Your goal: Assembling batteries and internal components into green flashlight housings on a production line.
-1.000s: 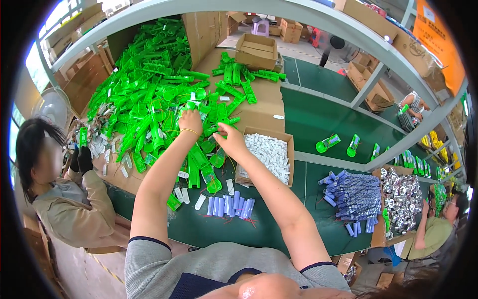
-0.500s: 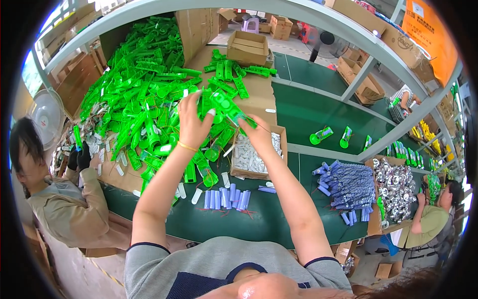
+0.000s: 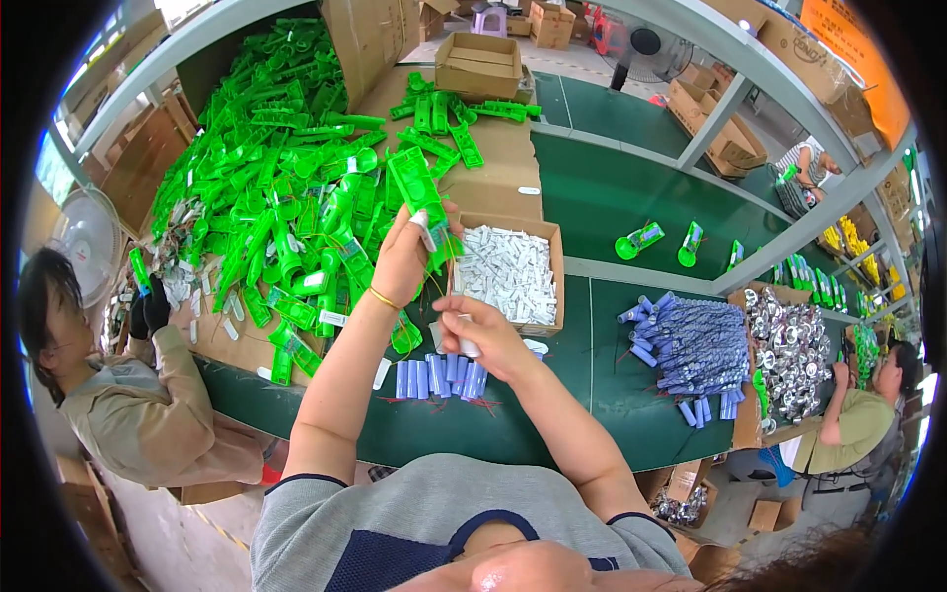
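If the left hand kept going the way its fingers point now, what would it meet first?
Probably the heap of green plastic parts: the left hand, holding one green housing, points up and away over it. Depth is unclear.

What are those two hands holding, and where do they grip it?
Left hand grips a green plastic housing by its lower end. Right hand pinches a small white part in its fingers; exact grip unclear.

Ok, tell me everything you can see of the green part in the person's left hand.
The green part is a long, flat moulded piece of translucent bright green plastic, like those in the heap behind it. The left hand holds it lifted off the table by its lower end, upper end pointing up and slightly left. A small white piece sits against it at the fingertips. Thin wires seem to trail below; finer detail is unclear.
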Motion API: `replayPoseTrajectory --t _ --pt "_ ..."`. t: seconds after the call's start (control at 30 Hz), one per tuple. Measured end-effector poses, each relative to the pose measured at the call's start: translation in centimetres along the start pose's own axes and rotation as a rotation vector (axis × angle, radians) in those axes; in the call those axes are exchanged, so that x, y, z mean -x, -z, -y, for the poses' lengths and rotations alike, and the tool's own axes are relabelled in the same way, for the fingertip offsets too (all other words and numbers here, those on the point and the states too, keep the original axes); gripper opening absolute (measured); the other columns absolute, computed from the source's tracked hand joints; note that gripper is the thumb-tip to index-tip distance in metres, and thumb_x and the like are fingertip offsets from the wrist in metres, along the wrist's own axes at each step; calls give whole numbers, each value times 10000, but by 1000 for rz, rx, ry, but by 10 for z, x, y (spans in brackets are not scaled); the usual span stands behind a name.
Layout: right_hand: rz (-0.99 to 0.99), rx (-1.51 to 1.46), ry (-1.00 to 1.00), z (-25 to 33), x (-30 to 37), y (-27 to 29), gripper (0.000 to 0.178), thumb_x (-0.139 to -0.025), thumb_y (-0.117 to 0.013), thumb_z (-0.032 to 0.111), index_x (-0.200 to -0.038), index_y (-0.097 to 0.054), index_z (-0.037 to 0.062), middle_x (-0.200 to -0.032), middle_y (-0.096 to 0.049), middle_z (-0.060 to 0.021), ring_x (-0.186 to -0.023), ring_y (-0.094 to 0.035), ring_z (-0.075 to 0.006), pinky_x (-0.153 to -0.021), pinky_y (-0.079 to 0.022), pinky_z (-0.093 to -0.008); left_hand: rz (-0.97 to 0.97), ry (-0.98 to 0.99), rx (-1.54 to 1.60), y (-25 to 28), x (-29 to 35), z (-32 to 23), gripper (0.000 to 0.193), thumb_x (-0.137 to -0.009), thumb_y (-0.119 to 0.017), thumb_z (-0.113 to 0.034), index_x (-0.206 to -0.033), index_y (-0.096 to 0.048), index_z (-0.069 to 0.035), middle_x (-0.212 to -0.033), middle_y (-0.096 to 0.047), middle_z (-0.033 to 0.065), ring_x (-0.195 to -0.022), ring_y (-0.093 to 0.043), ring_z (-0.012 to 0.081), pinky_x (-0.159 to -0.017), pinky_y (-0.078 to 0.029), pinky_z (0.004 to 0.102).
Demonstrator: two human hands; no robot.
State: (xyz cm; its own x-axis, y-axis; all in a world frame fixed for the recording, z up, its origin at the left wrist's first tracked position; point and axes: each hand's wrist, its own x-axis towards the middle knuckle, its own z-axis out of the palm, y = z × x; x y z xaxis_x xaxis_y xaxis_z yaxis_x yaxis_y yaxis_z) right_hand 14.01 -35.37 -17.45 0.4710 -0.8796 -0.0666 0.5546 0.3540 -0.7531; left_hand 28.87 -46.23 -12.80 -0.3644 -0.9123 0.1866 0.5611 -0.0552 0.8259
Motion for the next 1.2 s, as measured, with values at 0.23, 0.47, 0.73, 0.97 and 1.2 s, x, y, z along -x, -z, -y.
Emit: replayPoseTrajectory --t 0.23,0.47,0.73,0.97,1.2 --pt "-525 781 269 71 35 9 239 -975 -612 137 -1164 -634 -7 -911 -665 -21 -769 -588 -65 -677 -478 -211 -41 -4 -566 13 13 15 343 -1038 -415 -182 -1340 -448 -25 -1100 -631 72 -842 -580 118 -760 -492 284" --pt "-663 379 502 77 -2 46 194 -982 -617 186 -1091 -611 26 -925 -660 -55 -801 -644 -106 -665 -535 -258 1 178 -619 -17 39 46 489 -1038 -449 -201 -1482 -340 -27 -993 -644 75 -726 -612 134 -685 -500 287" --pt "-637 1944 495 94 -9 43 191 -904 -631 136 -1072 -593 52 -871 -611 -153 -818 -637 -360 -649 -531 -454 -15 12 -1047 -28 37 60 525 -963 -526 -177 -1431 -380 11 -1039 -645 255 -884 -661 388 -776 -527 428" --pt "-534 1269 605 107 -5 35 400 -903 -621 47 -1301 -577 51 -1016 -631 -123 -863 -658 -245 -677 -566 -355 65 -130 -1387 -38 37 52 549 -938 -527 -159 -1437 -376 12 -1090 -644 265 -927 -651 426 -814 -521 476" --pt "-391 800 459 68 5 67 181 -934 -573 12 -1086 -669 -5 -998 -694 -61 -861 -649 -129 -784 -517 -291 187 101 -500 -39 52 46 609 -1025 -398 -181 -1563 -153 -34 -951 -631 105 -703 -596 152 -717 -502 291"
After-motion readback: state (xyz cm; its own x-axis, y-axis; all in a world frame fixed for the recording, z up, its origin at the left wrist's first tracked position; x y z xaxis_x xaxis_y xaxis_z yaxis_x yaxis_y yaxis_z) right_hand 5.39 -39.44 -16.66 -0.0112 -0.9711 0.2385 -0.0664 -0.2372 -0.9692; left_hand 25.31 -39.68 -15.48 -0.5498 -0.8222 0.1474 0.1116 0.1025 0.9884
